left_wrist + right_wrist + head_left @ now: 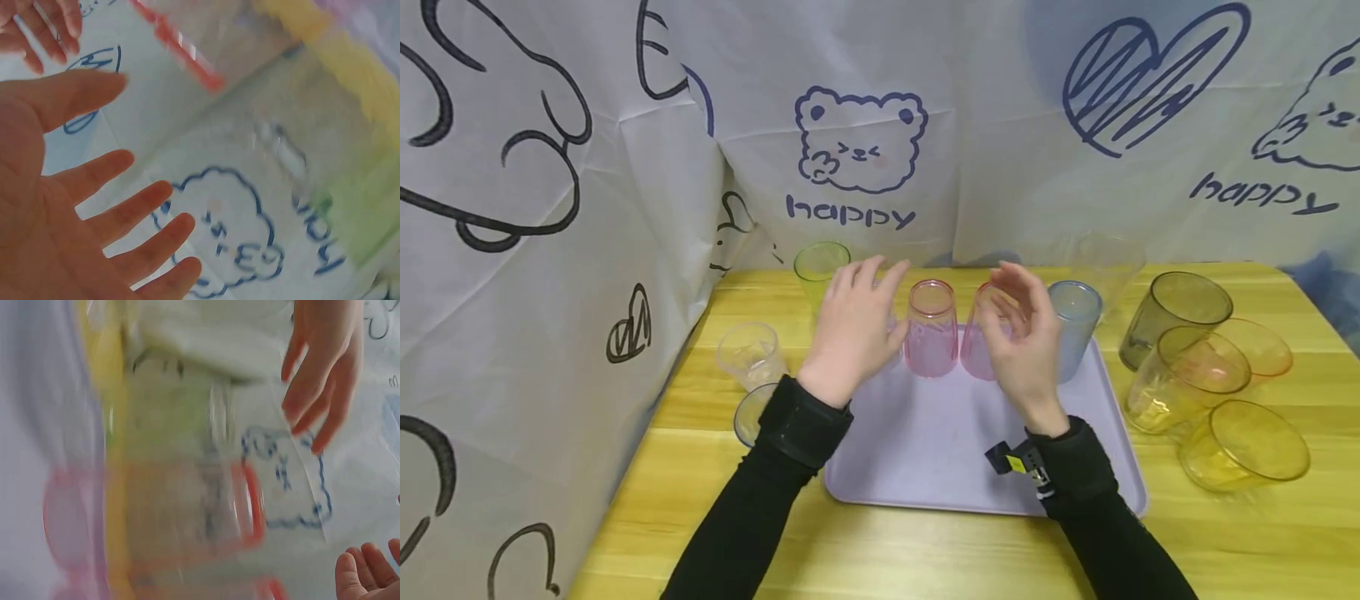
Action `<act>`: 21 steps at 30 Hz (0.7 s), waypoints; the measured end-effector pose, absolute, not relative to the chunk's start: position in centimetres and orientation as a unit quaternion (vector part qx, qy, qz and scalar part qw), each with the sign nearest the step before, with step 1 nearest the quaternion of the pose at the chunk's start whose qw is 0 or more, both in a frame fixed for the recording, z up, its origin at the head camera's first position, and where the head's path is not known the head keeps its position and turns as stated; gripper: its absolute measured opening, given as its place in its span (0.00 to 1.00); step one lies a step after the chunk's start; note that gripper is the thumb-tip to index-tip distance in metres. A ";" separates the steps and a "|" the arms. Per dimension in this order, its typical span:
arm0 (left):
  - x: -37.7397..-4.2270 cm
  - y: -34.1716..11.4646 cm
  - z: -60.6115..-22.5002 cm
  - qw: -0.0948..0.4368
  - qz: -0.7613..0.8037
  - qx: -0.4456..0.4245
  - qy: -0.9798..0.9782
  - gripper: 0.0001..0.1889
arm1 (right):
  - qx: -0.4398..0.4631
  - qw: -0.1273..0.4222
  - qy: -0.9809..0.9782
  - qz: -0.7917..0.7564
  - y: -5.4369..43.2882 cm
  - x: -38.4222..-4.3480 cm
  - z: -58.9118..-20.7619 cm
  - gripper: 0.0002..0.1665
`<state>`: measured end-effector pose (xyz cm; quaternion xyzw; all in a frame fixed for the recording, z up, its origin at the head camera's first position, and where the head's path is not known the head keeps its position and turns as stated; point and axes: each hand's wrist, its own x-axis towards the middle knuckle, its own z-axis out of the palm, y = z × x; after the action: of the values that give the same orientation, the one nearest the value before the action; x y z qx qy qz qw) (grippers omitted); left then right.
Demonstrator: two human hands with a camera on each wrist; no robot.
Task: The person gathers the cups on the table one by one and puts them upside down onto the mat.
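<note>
Along the far edge of a lilac tray [940, 450] on a wooden desk [925, 554], a row looks partly formed: a pink cup [932, 343] and a second pink cup [976, 352] stand upside down near a blue cup [1079, 333], while a green cup [811, 279] beyond the far left corner and a yellow cup [1240, 450] off the right edge seem left out. The left hand [853, 325], spread wide, and right hand [1026, 342], loosely curved, hold nothing; they partly hide the row, and both wrist views are blurred.
</note>
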<state>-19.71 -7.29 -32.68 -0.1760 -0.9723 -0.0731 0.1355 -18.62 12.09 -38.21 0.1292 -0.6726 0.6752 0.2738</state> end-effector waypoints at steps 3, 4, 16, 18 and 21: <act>-20.5 -8.8 -31.1 0.111 -0.065 -0.168 -0.977 0.37 | 0.122 0.216 -0.642 0.726 10.5 -18.5 -37.7 0.26; -20.9 -9.5 -30.6 0.102 -0.071 -0.169 -0.978 0.37 | 0.117 0.196 -0.627 0.745 9.9 -18.4 -37.6 0.26; -27.3 -15.7 -29.4 -0.041 -0.186 -0.158 -0.969 0.36 | 0.055 -0.039 -0.500 0.863 5.1 -17.8 -37.3 0.23; -28.2 -15.9 -29.8 -0.050 -0.186 -0.154 -0.969 0.35 | 0.047 -0.056 -0.490 0.869 4.6 -17.8 -37.4 0.22; -29.2 -16.1 -30.5 -0.061 -0.182 -0.141 -0.971 0.35 | 0.041 -0.073 -0.475 0.876 3.9 -17.8 -37.6 0.23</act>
<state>-29.23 -16.05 -30.54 -0.1407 -0.9713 -0.1817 -0.0613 -17.83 3.90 -37.56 0.0413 -0.4749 0.8760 -0.0733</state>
